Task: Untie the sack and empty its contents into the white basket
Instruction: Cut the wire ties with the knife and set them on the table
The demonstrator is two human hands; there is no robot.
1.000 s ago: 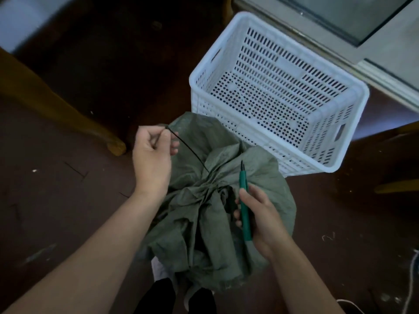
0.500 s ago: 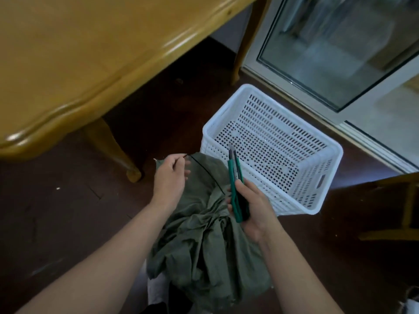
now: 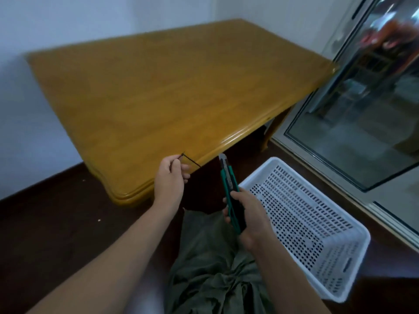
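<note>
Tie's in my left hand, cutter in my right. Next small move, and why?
Probably lay the thin black tie and green utility knife on the yellow wooden table: left hand and right hand are full, and the olive fabric sack needs both.

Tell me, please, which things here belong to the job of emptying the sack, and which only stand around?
Part of the job:
- green sack
- white basket
- black tie, pinched by the left hand
- utility knife, held in the right hand

Only standing around:
- wooden table
- glass door
</note>
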